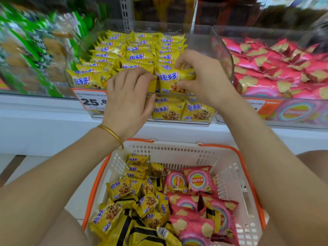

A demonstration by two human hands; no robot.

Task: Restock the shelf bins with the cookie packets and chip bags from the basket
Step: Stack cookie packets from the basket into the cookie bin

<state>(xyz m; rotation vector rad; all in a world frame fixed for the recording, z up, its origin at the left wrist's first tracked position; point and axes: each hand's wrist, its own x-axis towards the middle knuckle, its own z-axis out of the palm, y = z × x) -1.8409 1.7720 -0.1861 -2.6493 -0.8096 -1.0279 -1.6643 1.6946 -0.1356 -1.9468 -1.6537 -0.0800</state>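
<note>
A clear shelf bin (229, 55) holds rows of yellow cookie packets (142, 50). At its front edge my right hand (200, 77) pinches a yellow cookie packet (170, 80) among the front row. My left hand (127, 98) is beside it, its fingers curled over the bin's front rim against the packets there; what it holds is hidden. Below, a white basket with orange handles (236, 176) holds several yellow cookie packets (124, 196) on the left and pink chip bags (198, 197) on the right. A second clear bin (217, 31) to the right is full of pink chip bags (275, 71).
Green snack bags (35, 47) fill the shelf section at the left. An orange price tag (90, 100) hangs on the cookie bin's front, another orange price tag (262, 105) on the chip bin. The white shelf edge (44, 112) runs across below the bins.
</note>
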